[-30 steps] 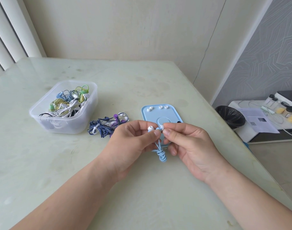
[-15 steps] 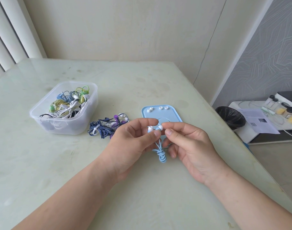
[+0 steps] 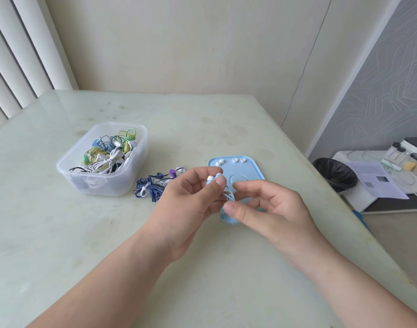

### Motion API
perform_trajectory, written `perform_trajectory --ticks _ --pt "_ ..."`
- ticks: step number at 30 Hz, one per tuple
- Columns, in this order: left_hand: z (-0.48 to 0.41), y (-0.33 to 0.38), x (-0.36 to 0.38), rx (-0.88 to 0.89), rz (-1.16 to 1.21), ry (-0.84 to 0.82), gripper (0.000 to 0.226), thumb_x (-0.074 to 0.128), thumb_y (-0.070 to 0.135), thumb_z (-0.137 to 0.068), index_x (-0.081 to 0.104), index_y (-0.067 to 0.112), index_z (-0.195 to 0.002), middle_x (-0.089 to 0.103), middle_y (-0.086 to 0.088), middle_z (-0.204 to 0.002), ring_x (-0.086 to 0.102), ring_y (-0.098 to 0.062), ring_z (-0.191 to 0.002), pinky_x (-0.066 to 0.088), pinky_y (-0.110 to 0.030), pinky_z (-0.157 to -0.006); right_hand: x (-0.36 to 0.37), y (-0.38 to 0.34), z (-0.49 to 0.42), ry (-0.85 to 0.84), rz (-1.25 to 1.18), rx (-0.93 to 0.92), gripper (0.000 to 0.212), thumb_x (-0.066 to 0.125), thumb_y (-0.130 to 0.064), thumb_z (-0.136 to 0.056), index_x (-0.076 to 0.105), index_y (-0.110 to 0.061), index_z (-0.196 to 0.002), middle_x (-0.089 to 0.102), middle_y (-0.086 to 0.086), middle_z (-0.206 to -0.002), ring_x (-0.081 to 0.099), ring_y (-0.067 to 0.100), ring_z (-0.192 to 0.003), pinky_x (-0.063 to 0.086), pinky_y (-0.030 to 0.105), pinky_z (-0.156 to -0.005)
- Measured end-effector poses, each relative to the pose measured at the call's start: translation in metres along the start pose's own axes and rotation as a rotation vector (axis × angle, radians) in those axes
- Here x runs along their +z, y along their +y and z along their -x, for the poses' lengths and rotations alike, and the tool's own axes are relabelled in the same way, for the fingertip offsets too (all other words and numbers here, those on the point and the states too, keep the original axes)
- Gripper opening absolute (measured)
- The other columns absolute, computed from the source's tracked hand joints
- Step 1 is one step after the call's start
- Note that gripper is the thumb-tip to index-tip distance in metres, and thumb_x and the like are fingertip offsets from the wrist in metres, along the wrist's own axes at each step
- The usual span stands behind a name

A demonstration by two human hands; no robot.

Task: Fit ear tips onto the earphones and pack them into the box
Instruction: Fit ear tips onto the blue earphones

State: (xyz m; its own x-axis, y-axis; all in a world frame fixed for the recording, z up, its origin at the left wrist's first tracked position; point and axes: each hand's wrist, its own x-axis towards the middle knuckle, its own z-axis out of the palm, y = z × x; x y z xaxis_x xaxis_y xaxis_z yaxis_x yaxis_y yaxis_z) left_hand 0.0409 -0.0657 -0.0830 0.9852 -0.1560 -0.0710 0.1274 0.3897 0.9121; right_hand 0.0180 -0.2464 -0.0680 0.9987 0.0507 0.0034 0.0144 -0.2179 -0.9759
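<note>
My left hand (image 3: 190,202) pinches a pair of light blue earphones (image 3: 214,179) just below the buds, both of which carry white ear tips. Their bundled cable (image 3: 227,215) hangs down between my hands. My right hand (image 3: 271,209) has its fingers curled round that cable, thumb on the bundle. Behind my hands lies a light blue tray (image 3: 254,166) with three loose white ear tips (image 3: 234,160) along its far edge. A clear plastic box (image 3: 103,159) full of coiled earphones stands at the left.
A dark blue and purple earphone bundle (image 3: 153,185) lies on the pale green table (image 3: 60,233) between the box and my left hand. Off the table's right edge are a black-lined bin (image 3: 335,171) and a low white shelf with jars and paper (image 3: 378,181).
My right hand has left the earbuds and dropped down to the cable bundle. My left hand still holds the buds, lifted slightly.
</note>
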Motion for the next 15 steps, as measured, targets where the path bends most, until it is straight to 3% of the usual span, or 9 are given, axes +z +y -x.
perform_trajectory --ticks 2,5,10,15 --pt "0.001 0.003 0.0 0.001 0.034 0.01 0.03 0.071 0.015 -0.094 0.066 0.002 -0.121 0.07 -0.017 -0.095 0.067 -0.025 -0.083 0.057 -0.034 -0.082 0.002 -0.002 0.003 -0.044 0.073 -0.04 0.033 0.09 -0.031 -0.074 0.078 -0.027 -0.105 0.079 -0.006 -0.1 0.072 0.02 -0.089 0.057 0.028 -0.076" --pt "0.003 0.006 0.001 0.008 0.025 0.031 0.034 0.074 0.017 -0.092 0.065 0.001 -0.12 0.07 -0.03 -0.113 0.07 -0.033 -0.093 0.059 -0.044 -0.091 0.007 -0.004 0.004 -0.025 0.001 -0.034 0.012 0.084 -0.019 -0.084 0.079 -0.022 -0.094 0.077 0.004 -0.081 0.069 0.02 -0.069 0.051 0.027 -0.057" --pt "0.005 0.007 -0.001 0.026 -0.171 0.086 0.028 0.077 0.021 -0.093 0.067 0.003 -0.112 0.076 -0.02 -0.101 0.075 -0.034 -0.091 0.062 -0.044 -0.085 0.009 -0.006 0.0 0.078 -0.151 0.022 0.021 0.082 -0.013 -0.085 0.076 -0.009 -0.104 0.074 0.021 -0.085 0.065 0.025 -0.061 0.054 0.036 -0.058" --pt "0.007 0.011 0.001 -0.021 -0.271 0.062 0.025 0.074 0.024 -0.096 0.068 0.006 -0.112 0.075 -0.02 -0.108 0.074 -0.035 -0.102 0.059 -0.037 -0.08 0.012 -0.017 -0.006 0.11 -0.256 0.048 0.013 0.082 -0.017 -0.086 0.08 -0.011 -0.096 0.074 0.011 -0.08 0.063 0.022 -0.062 0.054 0.035 -0.059"
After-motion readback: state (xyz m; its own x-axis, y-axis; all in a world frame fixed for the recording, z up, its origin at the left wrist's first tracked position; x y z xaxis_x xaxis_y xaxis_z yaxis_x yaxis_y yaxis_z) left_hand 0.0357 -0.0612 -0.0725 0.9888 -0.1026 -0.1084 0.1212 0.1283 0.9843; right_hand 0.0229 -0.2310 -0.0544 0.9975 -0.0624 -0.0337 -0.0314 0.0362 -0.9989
